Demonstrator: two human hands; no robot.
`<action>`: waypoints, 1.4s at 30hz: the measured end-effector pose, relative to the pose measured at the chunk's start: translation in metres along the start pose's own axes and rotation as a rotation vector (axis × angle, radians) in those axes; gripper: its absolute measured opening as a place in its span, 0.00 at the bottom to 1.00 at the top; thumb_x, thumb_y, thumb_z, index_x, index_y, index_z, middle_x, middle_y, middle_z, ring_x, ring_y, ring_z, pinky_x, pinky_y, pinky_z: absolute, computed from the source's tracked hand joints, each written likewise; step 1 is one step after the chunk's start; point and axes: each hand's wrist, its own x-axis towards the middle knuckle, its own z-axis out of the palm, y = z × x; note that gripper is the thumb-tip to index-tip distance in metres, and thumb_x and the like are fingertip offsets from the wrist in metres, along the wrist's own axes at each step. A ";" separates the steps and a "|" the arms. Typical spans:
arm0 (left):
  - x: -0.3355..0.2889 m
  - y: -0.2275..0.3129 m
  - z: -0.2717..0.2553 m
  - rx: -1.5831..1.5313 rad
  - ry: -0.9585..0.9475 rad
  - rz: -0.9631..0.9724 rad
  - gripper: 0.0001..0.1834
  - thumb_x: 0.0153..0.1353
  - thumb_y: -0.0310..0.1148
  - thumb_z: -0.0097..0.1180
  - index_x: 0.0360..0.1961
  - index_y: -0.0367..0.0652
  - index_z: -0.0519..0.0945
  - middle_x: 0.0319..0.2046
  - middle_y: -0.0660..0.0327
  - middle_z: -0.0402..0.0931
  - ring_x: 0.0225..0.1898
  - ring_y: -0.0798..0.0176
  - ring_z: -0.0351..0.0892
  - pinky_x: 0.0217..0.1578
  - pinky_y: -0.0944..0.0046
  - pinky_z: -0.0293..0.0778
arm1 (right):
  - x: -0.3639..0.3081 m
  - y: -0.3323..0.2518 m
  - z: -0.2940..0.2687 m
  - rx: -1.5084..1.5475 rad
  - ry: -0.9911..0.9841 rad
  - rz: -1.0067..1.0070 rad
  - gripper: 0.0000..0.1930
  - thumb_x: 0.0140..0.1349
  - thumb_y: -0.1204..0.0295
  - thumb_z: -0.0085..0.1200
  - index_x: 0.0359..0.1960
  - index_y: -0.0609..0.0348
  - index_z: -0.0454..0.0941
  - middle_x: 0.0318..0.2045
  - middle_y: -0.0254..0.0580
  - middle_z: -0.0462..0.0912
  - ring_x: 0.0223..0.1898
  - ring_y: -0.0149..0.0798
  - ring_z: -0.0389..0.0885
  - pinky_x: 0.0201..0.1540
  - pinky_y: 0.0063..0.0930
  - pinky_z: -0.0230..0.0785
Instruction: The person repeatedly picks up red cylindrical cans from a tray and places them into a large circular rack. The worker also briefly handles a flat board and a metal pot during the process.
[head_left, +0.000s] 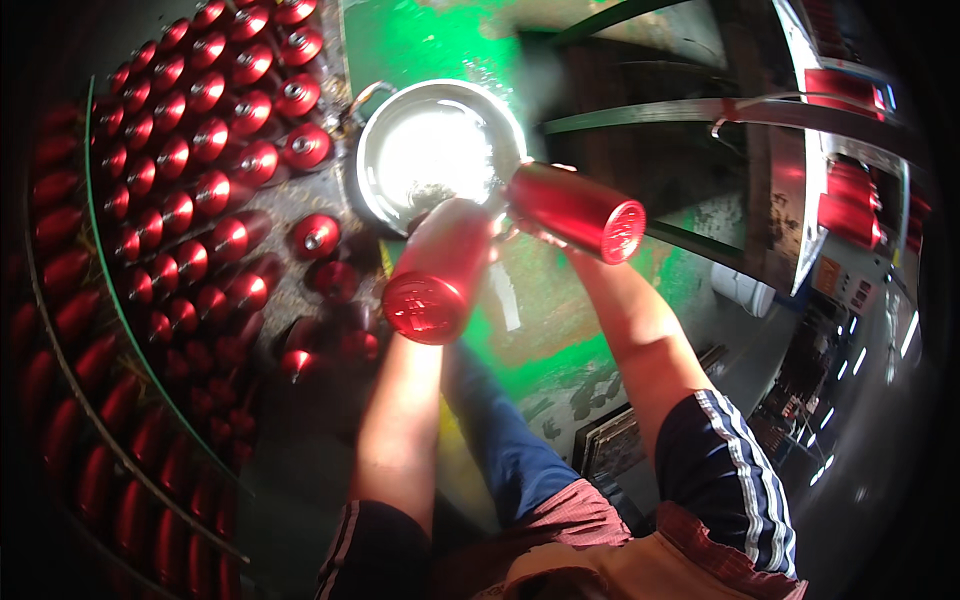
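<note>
My right hand (548, 238) is wrapped round a shiny red metal bottle (565, 203), with fingertips showing over its far side. The bottle lies tilted, its round base turned to the right. A second red bottle (440, 262) is in my left hand (494, 250), most of which is hidden behind it; its base points down toward me. Both bottles have their narrow ends toward a round silver metal basin (372, 205). Bright glare fills the basin, so its contents are hard to make out. The bottle necks are hidden or blurred.
Rows of upright red bottles (210, 135) crowd the table at left, beside a green-edged rail (97, 215) with more red bottles beyond. A dark metal frame (680, 115) stands at right. Below it are a white bucket (742, 288) and a green, worn floor (540, 350).
</note>
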 end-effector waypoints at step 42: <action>-0.627 -0.051 -0.287 1.519 1.874 0.586 0.28 0.55 0.37 0.67 0.59 0.54 0.79 0.72 0.47 0.53 0.69 0.43 0.59 0.64 0.47 0.60 | -0.089 0.551 0.271 -1.576 -0.731 -0.231 0.34 0.41 0.80 0.65 0.54 0.33 0.82 0.71 0.47 0.59 0.68 0.61 0.56 0.68 0.53 0.58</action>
